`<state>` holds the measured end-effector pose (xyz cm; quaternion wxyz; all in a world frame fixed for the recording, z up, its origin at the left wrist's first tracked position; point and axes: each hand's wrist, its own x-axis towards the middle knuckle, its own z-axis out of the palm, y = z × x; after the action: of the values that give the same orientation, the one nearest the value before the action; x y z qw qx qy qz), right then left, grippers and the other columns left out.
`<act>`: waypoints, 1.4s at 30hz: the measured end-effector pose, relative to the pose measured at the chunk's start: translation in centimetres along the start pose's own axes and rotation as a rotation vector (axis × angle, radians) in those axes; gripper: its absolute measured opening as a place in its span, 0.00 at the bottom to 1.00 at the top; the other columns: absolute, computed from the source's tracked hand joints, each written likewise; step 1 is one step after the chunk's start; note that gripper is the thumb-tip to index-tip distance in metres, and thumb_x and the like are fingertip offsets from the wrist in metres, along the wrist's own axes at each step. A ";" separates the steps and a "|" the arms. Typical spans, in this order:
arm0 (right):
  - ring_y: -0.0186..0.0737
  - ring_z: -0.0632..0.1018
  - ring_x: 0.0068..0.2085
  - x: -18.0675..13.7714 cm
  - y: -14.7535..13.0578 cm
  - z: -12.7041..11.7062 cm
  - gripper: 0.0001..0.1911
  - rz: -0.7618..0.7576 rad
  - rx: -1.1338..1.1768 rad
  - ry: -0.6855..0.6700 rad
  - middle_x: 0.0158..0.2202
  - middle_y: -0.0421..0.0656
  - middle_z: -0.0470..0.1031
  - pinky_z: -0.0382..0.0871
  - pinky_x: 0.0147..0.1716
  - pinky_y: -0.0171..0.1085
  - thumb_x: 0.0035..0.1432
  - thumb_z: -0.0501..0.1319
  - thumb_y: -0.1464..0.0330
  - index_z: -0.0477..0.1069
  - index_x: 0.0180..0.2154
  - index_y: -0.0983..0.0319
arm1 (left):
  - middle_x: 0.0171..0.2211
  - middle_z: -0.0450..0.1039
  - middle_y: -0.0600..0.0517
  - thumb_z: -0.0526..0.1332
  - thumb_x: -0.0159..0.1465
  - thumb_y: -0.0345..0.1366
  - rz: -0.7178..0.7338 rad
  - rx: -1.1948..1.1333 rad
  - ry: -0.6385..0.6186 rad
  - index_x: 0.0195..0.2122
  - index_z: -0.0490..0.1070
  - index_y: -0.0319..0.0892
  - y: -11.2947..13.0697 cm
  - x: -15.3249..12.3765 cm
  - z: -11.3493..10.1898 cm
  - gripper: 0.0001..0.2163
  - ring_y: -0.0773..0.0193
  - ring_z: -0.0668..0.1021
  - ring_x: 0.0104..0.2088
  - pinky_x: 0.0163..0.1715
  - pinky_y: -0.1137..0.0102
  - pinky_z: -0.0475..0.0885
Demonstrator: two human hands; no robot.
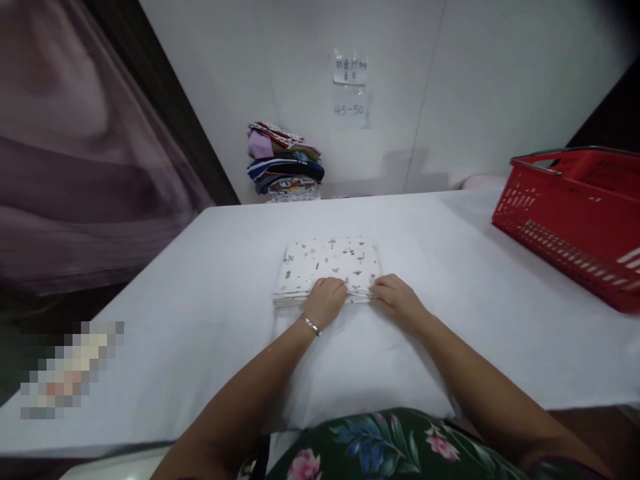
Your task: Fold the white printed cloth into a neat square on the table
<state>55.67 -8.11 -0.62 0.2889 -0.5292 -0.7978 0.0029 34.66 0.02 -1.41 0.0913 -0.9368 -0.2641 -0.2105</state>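
A folded white cloth (327, 260) with small grey prints lies flat on the white table, its layered edge facing me. My left hand (326, 300), with a silver bracelet at the wrist, is closed over the middle of that near edge, fingers curled. At the near right corner, my right hand (399, 300) pinches the layers between thumb and fingers. From the cloth toward my body stretches a thin, pale, partly see-through sheet (365, 373); whether it is plastic or fabric I cannot tell. The undersides of the fingers are hidden.
A red plastic basket (570, 227) with a metal handle stands at the right. Beyond the table's far edge is a stack of folded fabrics (285, 163). Paper notes (350, 70) hang on the wall. A mauve curtain (90, 173) hangs at the left.
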 end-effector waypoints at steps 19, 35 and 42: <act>0.41 0.71 0.42 -1.0 0.4 1.2 0.11 0.002 -0.121 0.035 0.40 0.45 0.71 0.67 0.35 0.37 0.60 0.51 0.70 0.71 0.39 0.58 | 0.43 0.69 0.48 0.59 0.60 0.41 -0.131 -0.144 -0.153 0.46 0.66 0.43 -3.4 -3.3 -2.6 0.14 0.59 0.69 0.44 0.43 0.64 0.63; 0.42 0.71 0.40 -0.2 0.9 1.2 0.12 -0.012 -0.123 0.108 0.37 0.46 0.73 0.67 0.36 0.39 0.60 0.51 0.72 0.72 0.37 0.59 | 0.34 0.71 0.49 0.53 0.63 0.35 -0.172 -0.117 -0.038 0.34 0.68 0.42 -7.2 -5.8 -3.4 0.06 0.61 0.71 0.37 0.37 0.66 0.66; 0.41 0.70 0.44 -1.3 1.2 0.4 0.14 0.155 0.117 0.068 0.44 0.45 0.71 0.67 0.39 0.39 0.58 0.55 0.70 0.68 0.47 0.57 | 0.38 0.70 0.48 0.55 0.62 0.39 -0.126 -0.111 -0.025 0.40 0.69 0.42 -5.2 -3.9 -3.9 0.09 0.60 0.71 0.39 0.39 0.64 0.66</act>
<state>56.81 -8.54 -1.89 0.3451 -0.5715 -0.7426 0.0538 27.50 1.56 0.68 0.0225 -0.9245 -0.3114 -0.2185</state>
